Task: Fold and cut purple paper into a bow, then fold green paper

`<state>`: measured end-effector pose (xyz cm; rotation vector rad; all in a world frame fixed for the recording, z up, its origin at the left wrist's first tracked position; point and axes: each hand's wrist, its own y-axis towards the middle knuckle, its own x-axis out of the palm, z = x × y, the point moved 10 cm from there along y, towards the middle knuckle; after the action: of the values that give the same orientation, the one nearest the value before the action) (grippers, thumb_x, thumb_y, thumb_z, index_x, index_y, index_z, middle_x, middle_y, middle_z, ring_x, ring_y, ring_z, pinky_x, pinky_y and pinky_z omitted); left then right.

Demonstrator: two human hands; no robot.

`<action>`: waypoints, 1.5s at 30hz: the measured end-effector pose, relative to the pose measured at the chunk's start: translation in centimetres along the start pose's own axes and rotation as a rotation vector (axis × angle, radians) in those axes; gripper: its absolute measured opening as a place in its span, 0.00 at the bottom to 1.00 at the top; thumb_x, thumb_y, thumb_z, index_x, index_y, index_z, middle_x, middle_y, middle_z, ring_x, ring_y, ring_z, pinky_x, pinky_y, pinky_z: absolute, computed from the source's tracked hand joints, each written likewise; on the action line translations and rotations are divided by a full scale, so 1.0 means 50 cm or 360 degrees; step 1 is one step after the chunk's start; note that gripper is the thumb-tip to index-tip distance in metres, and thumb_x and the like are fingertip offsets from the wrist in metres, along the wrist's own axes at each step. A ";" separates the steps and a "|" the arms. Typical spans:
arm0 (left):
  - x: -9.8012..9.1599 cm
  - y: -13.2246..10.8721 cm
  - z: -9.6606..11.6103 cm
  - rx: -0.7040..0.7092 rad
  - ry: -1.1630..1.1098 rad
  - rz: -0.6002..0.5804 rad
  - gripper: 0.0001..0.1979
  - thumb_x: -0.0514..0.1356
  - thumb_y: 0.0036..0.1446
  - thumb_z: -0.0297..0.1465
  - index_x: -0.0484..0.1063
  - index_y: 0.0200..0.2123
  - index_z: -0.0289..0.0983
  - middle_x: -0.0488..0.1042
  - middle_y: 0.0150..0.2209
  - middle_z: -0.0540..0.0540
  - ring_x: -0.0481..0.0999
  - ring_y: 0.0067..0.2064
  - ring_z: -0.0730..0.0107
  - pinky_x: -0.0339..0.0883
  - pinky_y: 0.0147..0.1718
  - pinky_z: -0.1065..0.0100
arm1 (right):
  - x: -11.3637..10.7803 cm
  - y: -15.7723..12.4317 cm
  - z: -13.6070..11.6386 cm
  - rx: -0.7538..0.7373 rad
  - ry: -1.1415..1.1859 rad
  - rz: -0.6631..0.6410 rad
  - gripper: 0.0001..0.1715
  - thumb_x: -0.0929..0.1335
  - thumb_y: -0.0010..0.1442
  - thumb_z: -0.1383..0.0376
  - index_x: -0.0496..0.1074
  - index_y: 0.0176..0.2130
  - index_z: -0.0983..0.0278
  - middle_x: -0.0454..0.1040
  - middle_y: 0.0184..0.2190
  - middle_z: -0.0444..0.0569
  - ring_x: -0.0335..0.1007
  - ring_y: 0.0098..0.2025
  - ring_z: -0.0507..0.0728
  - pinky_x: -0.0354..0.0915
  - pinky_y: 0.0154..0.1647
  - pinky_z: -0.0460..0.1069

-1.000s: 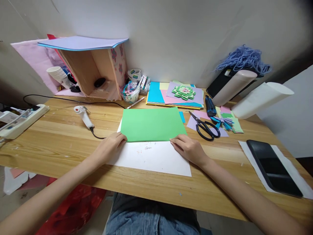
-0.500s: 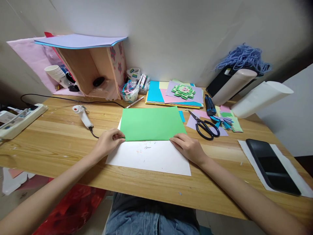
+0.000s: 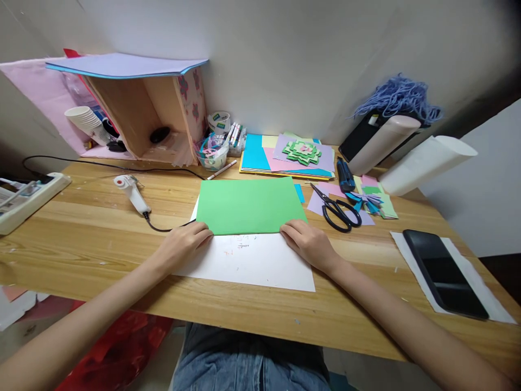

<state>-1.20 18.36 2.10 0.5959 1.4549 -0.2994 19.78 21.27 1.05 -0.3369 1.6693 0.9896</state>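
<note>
A sheet of green paper [image 3: 250, 203] lies on a larger white sheet [image 3: 252, 266] that carries small coloured marks. At the green paper's near left corner my left hand [image 3: 189, 239] presses with its fingers together, thumb hidden. My right hand [image 3: 305, 239] is closed on the near right corner, fingertips at the edge. Both wrists rest low over the table. Black-handled scissors [image 3: 336, 209] lie to the right of the green paper, on scraps of purple paper [image 3: 315, 202].
A white glue gun [image 3: 132, 193] with a black cord lies at left, near a power strip [image 3: 35, 201]. Behind stand an open box [image 3: 191, 114] and stacked coloured paper [image 3: 252, 152] topped by a layered flower [image 3: 302, 152]. A phone [image 3: 443, 274] and paper roll [image 3: 427, 163] are at right.
My left hand's fingers have moved slightly right along the near edge, from a pinch at the corner to pressing flatter. My right hand stays at its corner. The view has shifted a little.
</note>
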 end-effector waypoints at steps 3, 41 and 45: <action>0.010 0.002 -0.001 0.0021 0.0026 -0.0049 0.15 0.46 0.62 0.27 0.72 0.33 0.36 0.71 0.30 0.45 0.68 0.30 0.71 0.59 0.27 0.71 | 0.003 0.008 0.014 0.0088 0.0265 -0.0026 0.11 0.59 0.64 0.67 0.70 0.37 0.64 0.72 0.33 0.52 0.67 0.36 0.56 0.62 0.35 0.49; 0.014 -0.007 0.087 0.0186 0.0612 -0.0031 0.15 0.51 0.59 0.23 0.65 0.49 0.32 0.69 0.31 0.46 0.69 0.30 0.68 0.59 0.26 0.67 | -0.009 -0.008 -0.030 -0.0318 -0.0063 -0.0005 0.14 0.59 0.63 0.72 0.72 0.41 0.66 0.73 0.29 0.50 0.64 0.31 0.54 0.59 0.30 0.48; 0.021 0.002 0.098 0.0172 0.0487 0.0027 0.12 0.50 0.62 0.29 0.67 0.45 0.29 0.69 0.33 0.43 0.70 0.35 0.65 0.63 0.33 0.65 | -0.015 -0.006 -0.044 -0.0390 -0.0141 0.0011 0.15 0.58 0.63 0.74 0.71 0.43 0.68 0.73 0.28 0.50 0.63 0.30 0.54 0.57 0.29 0.48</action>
<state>3.09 15.93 1.11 0.7660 1.7343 -0.2835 18.78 19.23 1.68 -0.4431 1.4730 1.2010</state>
